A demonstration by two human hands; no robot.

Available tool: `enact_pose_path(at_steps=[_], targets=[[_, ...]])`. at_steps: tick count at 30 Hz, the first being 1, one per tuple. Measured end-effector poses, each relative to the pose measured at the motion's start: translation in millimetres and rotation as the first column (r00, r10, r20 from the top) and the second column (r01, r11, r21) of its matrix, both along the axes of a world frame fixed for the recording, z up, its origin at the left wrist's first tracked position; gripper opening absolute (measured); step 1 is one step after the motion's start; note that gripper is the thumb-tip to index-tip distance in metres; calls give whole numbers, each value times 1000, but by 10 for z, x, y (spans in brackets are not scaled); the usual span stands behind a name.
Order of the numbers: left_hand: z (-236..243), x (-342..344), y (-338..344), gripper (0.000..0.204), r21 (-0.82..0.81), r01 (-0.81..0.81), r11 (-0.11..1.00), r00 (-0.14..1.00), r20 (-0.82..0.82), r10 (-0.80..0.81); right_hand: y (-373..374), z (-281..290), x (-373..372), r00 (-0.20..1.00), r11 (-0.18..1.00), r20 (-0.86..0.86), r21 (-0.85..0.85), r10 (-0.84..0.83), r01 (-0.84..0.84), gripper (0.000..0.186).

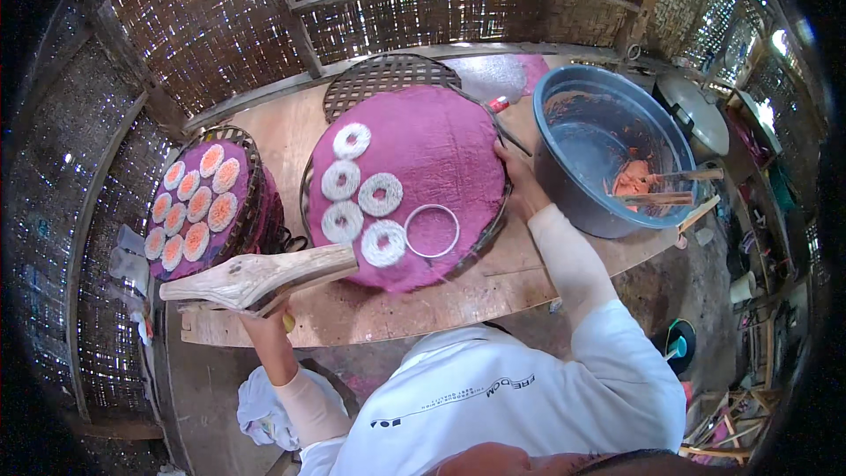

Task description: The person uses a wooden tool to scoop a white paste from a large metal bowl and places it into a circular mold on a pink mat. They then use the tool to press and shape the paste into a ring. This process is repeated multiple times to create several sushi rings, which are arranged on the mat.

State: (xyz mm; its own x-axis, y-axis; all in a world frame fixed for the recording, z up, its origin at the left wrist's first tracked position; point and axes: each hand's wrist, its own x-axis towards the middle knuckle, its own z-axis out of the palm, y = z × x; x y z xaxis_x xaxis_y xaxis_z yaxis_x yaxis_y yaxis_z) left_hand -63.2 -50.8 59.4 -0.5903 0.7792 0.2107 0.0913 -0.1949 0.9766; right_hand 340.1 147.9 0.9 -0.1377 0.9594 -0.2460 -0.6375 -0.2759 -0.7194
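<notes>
My left hand (272, 335) is closed around a pale wooden press (256, 278) made of two long pieces, one over the other; the press covers part of the fingers. The press's right end reaches over the near left edge of a round woven tray (480, 242) lined with purple cloth (432, 141). My right hand (522, 180) grips that tray's right rim. On the cloth's left half lie several white coiled strand rings, one of them (352, 141) at the far end. A thin, pale hoop (432, 230) rests beside the nearest white coil (384, 242).
At the left, a second purple-lined tray (207, 251) bears several white coils with orange centres. To the right stands a large grey-blue tub (551, 150) with orange paste (631, 178) and wooden handles inside. An openwork woven tray (388, 79) lies behind, and a lidded metal pot (696, 110) at far right.
</notes>
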Motion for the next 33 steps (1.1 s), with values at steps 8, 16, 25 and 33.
enact_pose_path(at_steps=[8, 16, 25, 33], targets=[[10, -16, 17, 59, -128, 91, 988, 995, 41, -86, -852, -593, -239, 914, 915, -42, -10, -404, 404, 44], [3, 273, 174, 44, -69, 78, 995, 996, 49, -75, -1755, -461, -379, 968, 992, 239, -72, -81, 101, 45], [-358, 938, 376, 46, 215, 245, 945, 765, -642, -52, -1754, 743, -77, 317, 868, 881, 434, -352, -241, 29], [316, 1822, 551, 50, 276, 918, 284, 396, -659, -640, -1325, 1535, -52, 545, 663, 739, 641, -396, -388, 28]])
